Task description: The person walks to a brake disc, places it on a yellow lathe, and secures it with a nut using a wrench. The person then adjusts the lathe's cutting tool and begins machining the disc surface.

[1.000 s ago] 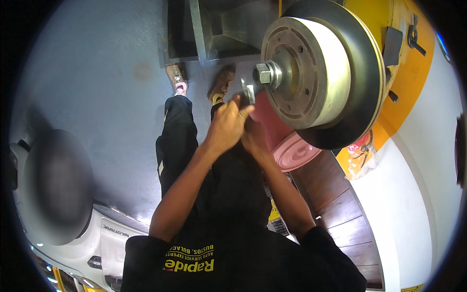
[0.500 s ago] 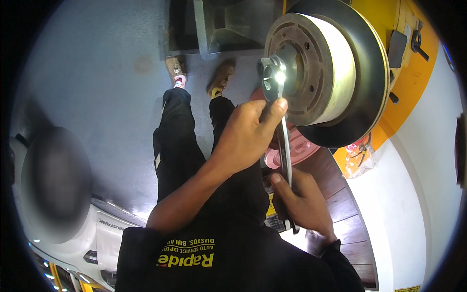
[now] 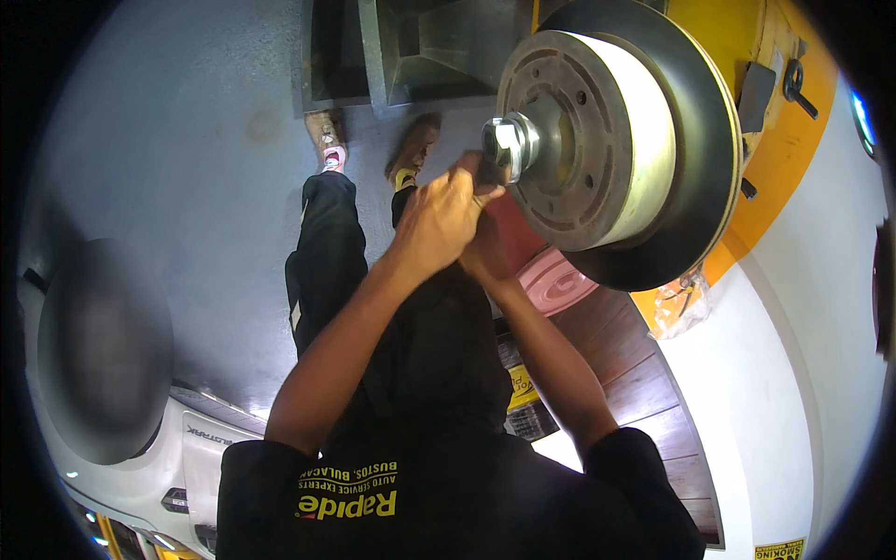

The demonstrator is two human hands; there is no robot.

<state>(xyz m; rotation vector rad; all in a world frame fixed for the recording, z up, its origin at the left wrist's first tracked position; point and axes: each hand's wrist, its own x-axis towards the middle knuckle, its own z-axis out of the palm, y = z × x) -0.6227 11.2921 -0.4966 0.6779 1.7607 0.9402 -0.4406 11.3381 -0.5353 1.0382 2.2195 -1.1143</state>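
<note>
A large brake rotor [image 3: 705,149] with a pale drum-shaped middle [image 3: 653,140] is mounted on a machine's spindle at the upper right. A shiny hex nut [image 3: 511,147] sits at the spindle's near end. My left hand [image 3: 434,222] is just below and left of the nut, its fingers curled in by the nut's lower edge; whether they grip it or a dark thing beside it is unclear. Behind it, my right hand [image 3: 483,250] is mostly covered, and its fingers are hidden. No wrench shows now.
A pink stool-like round top [image 3: 557,280] stands below the rotor. The yellow machine body [image 3: 719,33] and a hand crank [image 3: 798,89] are behind it. A dark metal bin [image 3: 439,56] lies ahead of my feet. A white vehicle with a spare wheel [image 3: 107,350] is at the left.
The long wrench that both hands held against the nut is gone from sight. My left hand has moved slightly down and left; my right hand has come up behind it.
</note>
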